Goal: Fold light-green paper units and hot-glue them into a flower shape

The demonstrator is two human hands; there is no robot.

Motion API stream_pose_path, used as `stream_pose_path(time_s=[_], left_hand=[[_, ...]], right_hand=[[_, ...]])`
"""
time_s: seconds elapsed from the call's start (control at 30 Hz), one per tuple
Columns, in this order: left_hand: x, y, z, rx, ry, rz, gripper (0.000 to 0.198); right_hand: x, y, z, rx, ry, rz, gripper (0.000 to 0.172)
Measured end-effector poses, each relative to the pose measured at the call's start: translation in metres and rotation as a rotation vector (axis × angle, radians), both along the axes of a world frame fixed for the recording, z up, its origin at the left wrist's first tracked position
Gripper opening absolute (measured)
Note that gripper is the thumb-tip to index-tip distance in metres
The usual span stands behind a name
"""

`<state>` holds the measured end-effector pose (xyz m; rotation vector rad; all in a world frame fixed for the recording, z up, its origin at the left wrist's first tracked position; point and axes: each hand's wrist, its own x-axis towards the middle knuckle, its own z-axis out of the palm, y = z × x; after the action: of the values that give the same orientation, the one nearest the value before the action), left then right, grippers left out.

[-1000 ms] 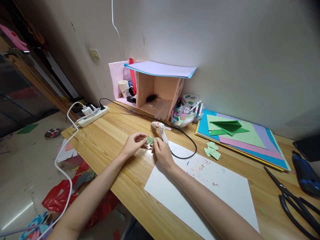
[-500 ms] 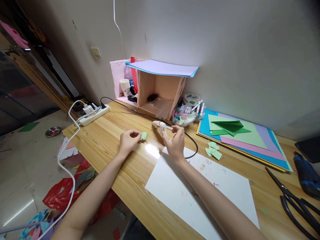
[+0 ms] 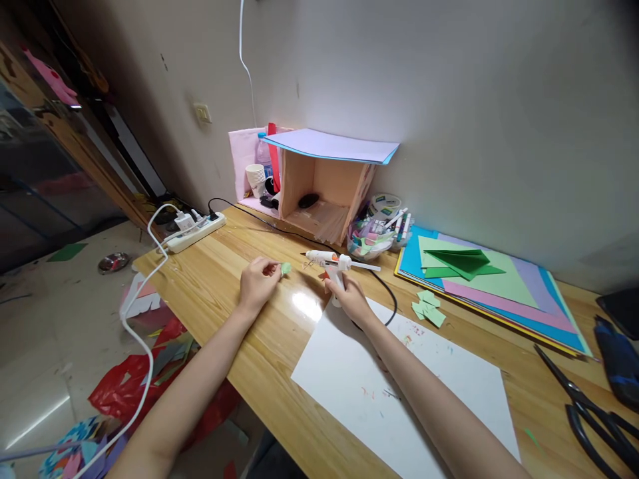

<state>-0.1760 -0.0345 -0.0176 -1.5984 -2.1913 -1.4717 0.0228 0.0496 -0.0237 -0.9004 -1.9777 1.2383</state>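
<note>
My left hand (image 3: 257, 283) pinches a small light-green paper piece (image 3: 285, 268) just above the wooden table (image 3: 219, 286). My right hand (image 3: 349, 296) is wrapped round the handle of a white hot glue gun (image 3: 329, 259). The gun's nozzle points left toward the green piece, a short gap away. Its black cord (image 3: 387, 293) loops behind my right wrist. A white sheet of paper (image 3: 399, 392) with colour specks lies under my right forearm.
Several small green paper cut-outs (image 3: 426, 306) lie beside a stack of coloured paper (image 3: 489, 283). Behind stand a cardboard box shelf (image 3: 324, 183), a bowl of markers (image 3: 374, 233) and a power strip (image 3: 194, 229). Black scissors (image 3: 589, 412) lie at the right.
My hands came apart. The right hand let go of the green piece, reached back and took up the glue gun, turning its nozzle left. The left hand kept the green piece.
</note>
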Motion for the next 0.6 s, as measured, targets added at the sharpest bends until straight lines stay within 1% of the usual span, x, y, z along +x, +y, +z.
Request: stream_pose_path(time_s=[0.1, 0.23, 0.4, 0.6], left_hand=[[-0.0022, 0.0, -0.0019, 0.0, 0.004, 0.024, 0.013], [-0.0033, 0.0, -0.0046, -0.025, 0.007, 0.024, 0.014], [-0.003, -0.0003, -0.0038, -0.024, 0.01, 0.024, 0.015], [-0.0035, -0.0008, -0.0022, -0.022, 0.014, 0.032, 0.015]], right_hand=[[0.0039, -0.0031, -0.0005, 0.034, -0.011, 0.077, 0.027], [0.0027, -0.0068, -0.0051, 0.141, -0.059, 0.164, 0.025], [0.001, -0.0087, -0.0065, 0.261, -0.133, 0.185, 0.02], [-0.0007, -0.0089, -0.0058, 0.291, -0.15, 0.185, 0.015]])
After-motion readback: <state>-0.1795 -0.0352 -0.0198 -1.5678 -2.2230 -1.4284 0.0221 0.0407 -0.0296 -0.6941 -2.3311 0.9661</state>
